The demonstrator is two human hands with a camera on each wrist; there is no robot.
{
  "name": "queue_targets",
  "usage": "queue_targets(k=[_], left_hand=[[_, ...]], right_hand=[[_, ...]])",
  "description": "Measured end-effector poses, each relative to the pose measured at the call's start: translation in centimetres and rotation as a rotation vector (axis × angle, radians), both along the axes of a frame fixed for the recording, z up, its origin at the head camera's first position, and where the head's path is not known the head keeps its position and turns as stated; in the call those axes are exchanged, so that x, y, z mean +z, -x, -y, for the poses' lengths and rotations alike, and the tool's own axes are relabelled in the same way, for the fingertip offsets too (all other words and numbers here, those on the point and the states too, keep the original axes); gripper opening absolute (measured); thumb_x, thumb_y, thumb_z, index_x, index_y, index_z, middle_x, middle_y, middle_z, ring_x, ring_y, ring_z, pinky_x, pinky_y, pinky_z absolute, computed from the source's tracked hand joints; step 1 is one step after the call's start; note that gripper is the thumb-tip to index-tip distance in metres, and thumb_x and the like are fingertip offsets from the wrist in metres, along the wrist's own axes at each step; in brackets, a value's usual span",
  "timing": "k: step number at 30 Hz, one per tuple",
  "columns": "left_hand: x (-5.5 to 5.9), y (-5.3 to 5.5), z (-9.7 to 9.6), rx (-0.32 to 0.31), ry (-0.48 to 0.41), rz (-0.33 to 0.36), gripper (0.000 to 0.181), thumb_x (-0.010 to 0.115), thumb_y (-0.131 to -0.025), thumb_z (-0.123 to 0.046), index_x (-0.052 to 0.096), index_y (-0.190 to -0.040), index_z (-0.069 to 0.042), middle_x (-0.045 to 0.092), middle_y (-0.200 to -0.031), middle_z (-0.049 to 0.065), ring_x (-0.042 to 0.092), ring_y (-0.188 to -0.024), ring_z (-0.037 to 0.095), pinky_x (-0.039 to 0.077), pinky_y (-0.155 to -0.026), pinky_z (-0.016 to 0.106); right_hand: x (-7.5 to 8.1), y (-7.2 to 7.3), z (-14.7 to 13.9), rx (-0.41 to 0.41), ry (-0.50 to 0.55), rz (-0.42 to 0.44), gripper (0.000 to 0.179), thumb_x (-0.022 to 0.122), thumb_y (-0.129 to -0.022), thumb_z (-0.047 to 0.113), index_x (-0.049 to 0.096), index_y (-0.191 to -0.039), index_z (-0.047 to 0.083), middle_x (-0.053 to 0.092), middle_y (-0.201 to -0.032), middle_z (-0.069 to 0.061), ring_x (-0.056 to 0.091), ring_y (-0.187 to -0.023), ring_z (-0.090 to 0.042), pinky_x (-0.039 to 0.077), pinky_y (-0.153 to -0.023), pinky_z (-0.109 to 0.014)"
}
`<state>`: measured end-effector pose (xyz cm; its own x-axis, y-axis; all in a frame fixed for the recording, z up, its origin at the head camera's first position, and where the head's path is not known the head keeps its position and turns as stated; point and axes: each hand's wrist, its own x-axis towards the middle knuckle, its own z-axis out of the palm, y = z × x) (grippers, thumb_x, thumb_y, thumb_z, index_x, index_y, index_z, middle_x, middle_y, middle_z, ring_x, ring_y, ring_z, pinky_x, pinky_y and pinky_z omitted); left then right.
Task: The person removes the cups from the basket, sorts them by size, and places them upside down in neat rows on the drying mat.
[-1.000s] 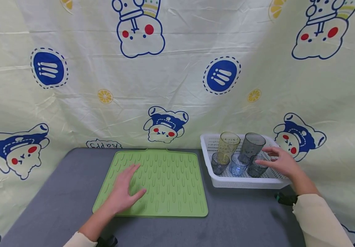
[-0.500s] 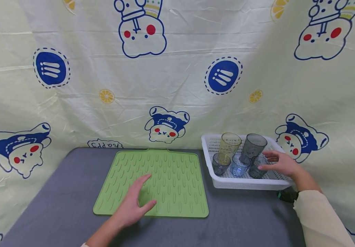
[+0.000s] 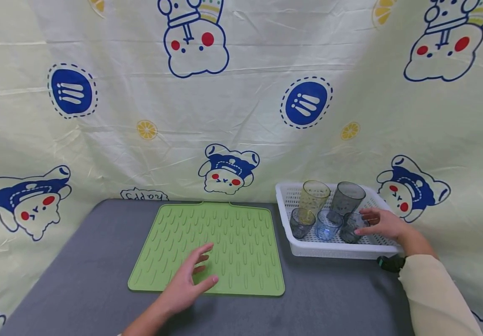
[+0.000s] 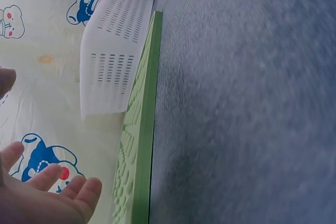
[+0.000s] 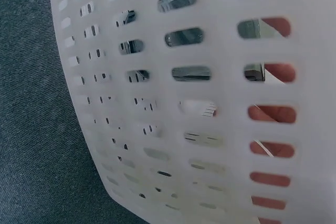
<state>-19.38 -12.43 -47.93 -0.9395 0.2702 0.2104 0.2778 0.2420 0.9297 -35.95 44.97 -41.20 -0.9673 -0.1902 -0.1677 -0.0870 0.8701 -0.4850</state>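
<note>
Grey cloth-like tabletop [image 3: 325, 298]: ribbed green mat [image 3: 245, 242] near middle, white perforated basket [image 3: 342, 252] just right.

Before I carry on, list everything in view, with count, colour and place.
Backdrop: 1, pale, printed, behind table
Table: 1, grey, under mat and basket
Mat: 1, green, on table
Basket: 1, white, right of mat
Yellow glass: 1, yellow, basket back left
Tall glass: 1, grey, right of yellow glass
Left small glass: 1, grey, basket front
Blue glass: 1, blue, between small glasses
Right small glass: 1, grey, basket front
Right sleeve: 1, cream, forearm
Left hand: 1, bare, over mat's near edge
Right hand: 1, bare, at right small glass
</note>
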Motion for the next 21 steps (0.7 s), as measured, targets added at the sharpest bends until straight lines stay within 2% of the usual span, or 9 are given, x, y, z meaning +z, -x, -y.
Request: queue_targets(k=[3,6,15,21], left_hand=[[-0.1,0.1,-0.1,-0.04,-0.045,-0.008,0.071,0.073,-0.095,-0.016,0.037,-0.156,-0.023,0.041,-0.16,0.013,0.043,-0.142,0.045,0.043,-0.115,0.055],[-0.2,0.1,-0.3,-0.066,-0.075,-0.006,0.069,0.073,-0.096,-0.014,0.038,-0.155,-0.022,0.042,-0.159,0.015,0.043,-0.141,0.048,0.045,-0.114,0.053],[-0.4,0.6,-0.9,-0.11,-0.131,0.004,0.074,0.075,-0.092,-0.009,0.038,-0.155,-0.021,0.04,-0.16,0.013,0.042,-0.141,0.049,0.045,-0.114,0.053],[-0.7,1.1,-1.4,-0.122,-0.146,-0.017,0.078,0.08,-0.088,-0.011,0.039,-0.154,-0.021,0.041,-0.159,0.012,0.043,-0.141,0.048,0.045,-0.114,0.054]], right_hand=[[0.0,-0.1,0.1,0.005,-0.011,0.002,0.095,0.079,-0.088,0.045,0.034,-0.153,-0.008,0.041,-0.151,-0.039,0.042,-0.135,-0.058,0.045,-0.103,-0.07],[0.0,-0.1,0.3,0.012,-0.014,0.007,0.097,0.08,-0.087,0.045,0.033,-0.153,-0.009,0.04,-0.152,-0.038,0.042,-0.136,-0.059,0.045,-0.104,-0.07],[-0.1,0.2,0.1,0.016,0.005,0.06,0.095,0.08,-0.088,0.043,0.035,-0.151,-0.011,0.042,-0.15,-0.038,0.044,-0.134,-0.057,0.042,-0.106,-0.071],[-0.1,0.3,0.3,0.029,0.023,0.076,0.092,0.081,-0.088,0.039,0.037,-0.15,-0.013,0.047,-0.147,-0.038,0.049,-0.131,-0.053,0.041,-0.107,-0.07]])
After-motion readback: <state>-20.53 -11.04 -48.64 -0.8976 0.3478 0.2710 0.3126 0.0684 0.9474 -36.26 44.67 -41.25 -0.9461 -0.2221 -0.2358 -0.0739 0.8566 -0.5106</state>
